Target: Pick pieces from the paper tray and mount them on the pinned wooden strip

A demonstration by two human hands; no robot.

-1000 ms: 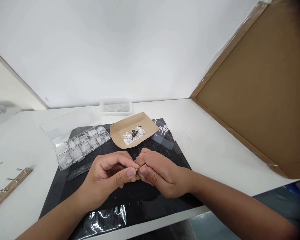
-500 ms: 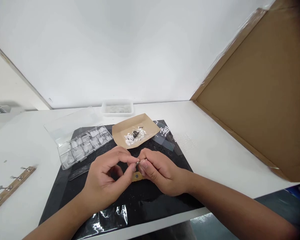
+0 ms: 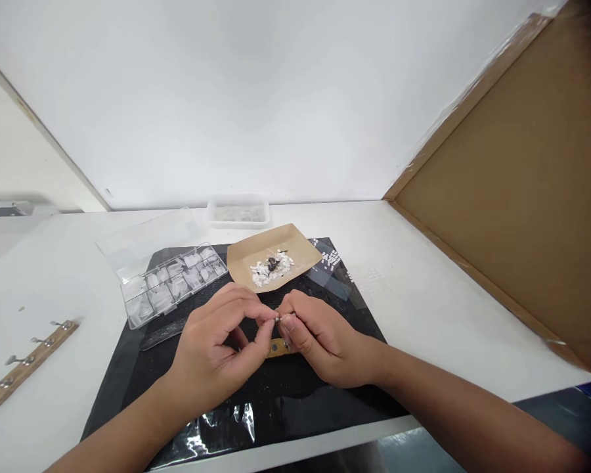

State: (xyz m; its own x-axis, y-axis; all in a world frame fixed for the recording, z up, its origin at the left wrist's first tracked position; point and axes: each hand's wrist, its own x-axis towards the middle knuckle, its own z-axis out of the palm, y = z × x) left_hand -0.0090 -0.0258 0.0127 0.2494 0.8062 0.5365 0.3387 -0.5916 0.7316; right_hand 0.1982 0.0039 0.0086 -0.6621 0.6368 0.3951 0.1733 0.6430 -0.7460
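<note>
My left hand (image 3: 226,341) is closed in a pinch, thumb and forefinger meeting on one end of a small metal piece (image 3: 278,319). Directly beside it, my right hand (image 3: 320,338) grips the same piece between thumb and bent forefinger. Fingers hide most of the piece, and its exact kind is too small to make out. Just below the fingertips lies a yellowish wooden strip (image 3: 277,348) with dark round spots, partly covered by my right hand. Both hands are over a black mat (image 3: 285,401).
A brown paper tray (image 3: 243,255) holds white scraps and a dark clump. Left of it stands an open, divided clear box (image 3: 150,316) with small bags. Farther back is a white plastic tub (image 3: 211,220). A wooden rack (image 3: 27,371) bears metal pieces; a cardboard panel (image 3: 512,190) stands right.
The whole view has shifted slightly, so things appear a little farther right. Both hands keep their pinch on the small metal piece, and a bit more of it shows between the fingertips.
</note>
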